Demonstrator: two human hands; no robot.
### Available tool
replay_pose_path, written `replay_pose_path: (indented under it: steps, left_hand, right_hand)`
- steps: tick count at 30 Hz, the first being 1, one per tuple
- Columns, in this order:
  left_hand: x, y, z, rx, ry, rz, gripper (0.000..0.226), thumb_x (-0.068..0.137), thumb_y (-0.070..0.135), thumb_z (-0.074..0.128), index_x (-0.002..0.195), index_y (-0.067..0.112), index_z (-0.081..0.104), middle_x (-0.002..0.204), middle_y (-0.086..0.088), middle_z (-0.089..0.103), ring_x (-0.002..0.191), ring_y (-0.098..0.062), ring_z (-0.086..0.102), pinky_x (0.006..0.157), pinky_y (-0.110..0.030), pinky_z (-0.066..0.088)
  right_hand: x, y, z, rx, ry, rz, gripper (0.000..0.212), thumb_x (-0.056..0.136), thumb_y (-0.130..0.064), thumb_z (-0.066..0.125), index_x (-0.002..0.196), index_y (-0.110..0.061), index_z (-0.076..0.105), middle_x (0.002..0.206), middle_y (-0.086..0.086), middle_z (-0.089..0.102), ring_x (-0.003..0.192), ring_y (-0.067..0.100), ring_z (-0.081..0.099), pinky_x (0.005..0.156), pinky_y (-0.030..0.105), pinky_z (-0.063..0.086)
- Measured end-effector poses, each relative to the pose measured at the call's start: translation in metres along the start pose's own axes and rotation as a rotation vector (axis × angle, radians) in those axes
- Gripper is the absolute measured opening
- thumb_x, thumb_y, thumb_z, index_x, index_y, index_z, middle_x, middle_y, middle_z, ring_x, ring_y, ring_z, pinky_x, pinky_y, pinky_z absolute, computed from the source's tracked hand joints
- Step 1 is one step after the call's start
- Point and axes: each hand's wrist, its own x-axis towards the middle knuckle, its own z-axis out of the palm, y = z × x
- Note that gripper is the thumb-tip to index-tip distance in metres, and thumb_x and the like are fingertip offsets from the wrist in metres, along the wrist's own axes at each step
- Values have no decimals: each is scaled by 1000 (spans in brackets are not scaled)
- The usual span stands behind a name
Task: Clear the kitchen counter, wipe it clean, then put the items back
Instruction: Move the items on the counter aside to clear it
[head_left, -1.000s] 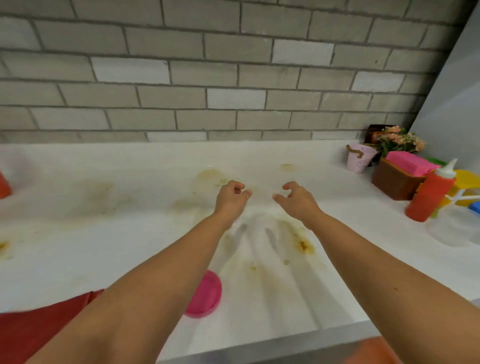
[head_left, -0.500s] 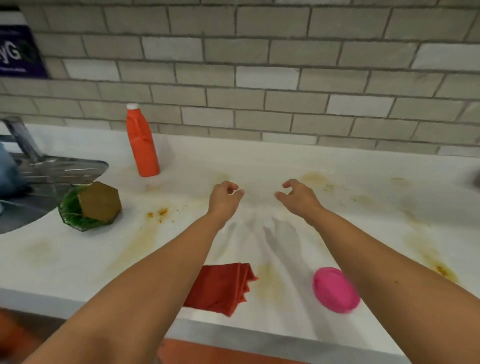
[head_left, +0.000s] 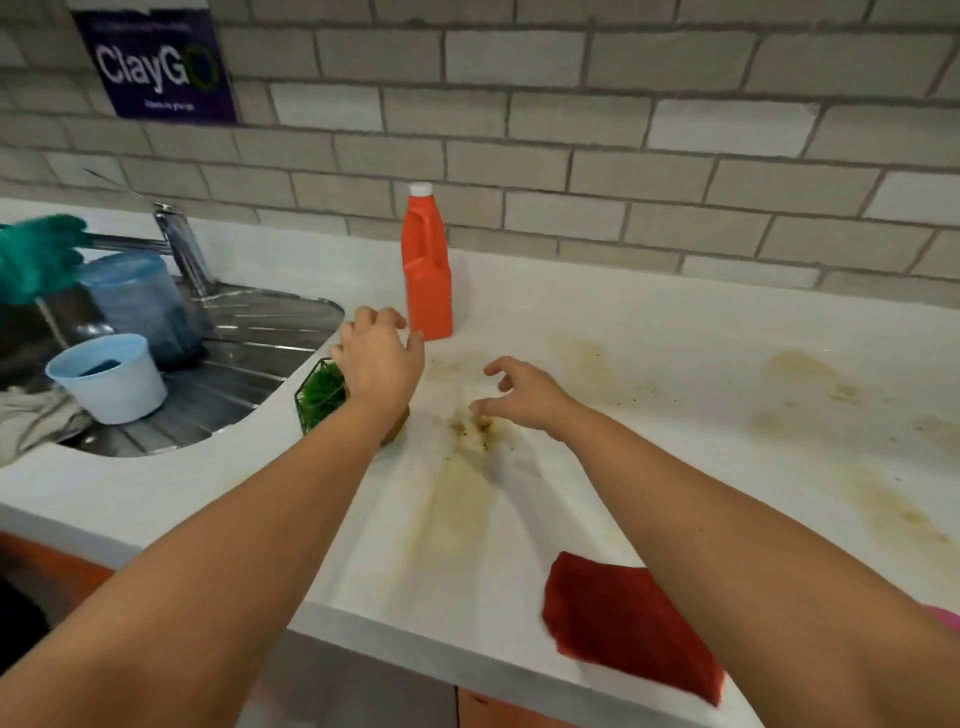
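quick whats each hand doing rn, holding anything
Left hand: over the green planter, grip cannot be told.
Right hand: open, holding nothing.

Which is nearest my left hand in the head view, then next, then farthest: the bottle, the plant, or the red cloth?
1. Plant, partly under the left hand, on its left side.
2. Bottle, just beyond the thumb, farther back.
3. Cloth, near the front edge, off to the right.

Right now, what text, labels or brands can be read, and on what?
"ClayGO": on the purple sign on the brick wall.
Small line under it: too blurred to read.
No label shows on the orange bottle.
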Motion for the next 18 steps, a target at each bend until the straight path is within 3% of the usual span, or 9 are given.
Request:
replay_pose_path:
  steps: [3, 7, 11, 18]
  left_hand:
    - [14, -31, -10, 47, -23, -138, 41, 94, 40, 43, 123, 13, 53, 134, -13, 44, 125, -34, 35, 101, -46, 26]
    - [27, -62, -14, 11, -172, -357, 57, 95, 53, 27, 135, 15, 43, 144, -15, 35, 132, -38, 29, 106, -52, 22]
    - [30, -77, -9, -184, -273, -428, 68, 94, 59, 17, 137, 12, 43, 142, -20, 40, 128, -39, 38, 104, -49, 31]
    - [31, -58, -12, -313, -323, -380, 66, 98, 52, 19, 131, 3, 48, 136, -21, 47, 124, -36, 44, 100, -42, 36]
  right_hand:
    - [14, -24, 33, 29, -81, -58, 79, 77, -32, 76, 142, -17, 34, 139, 9, 40, 123, 22, 44, 96, 30, 40]
    - [31, -41, 70, 38, -149, -118, 103, 70, -39, 80, 149, -21, 17, 149, 8, 27, 138, 22, 29, 111, 37, 32]
    - [43, -51, 94, 62, -154, -117, 119, 63, -48, 81, 150, -23, 4, 150, 6, 25, 139, 23, 28, 113, 39, 31]
    - [49, -52, 95, 102, -43, -125, 114, 62, -40, 85, 148, -23, 13, 135, 10, 34, 125, 23, 40, 102, 30, 38]
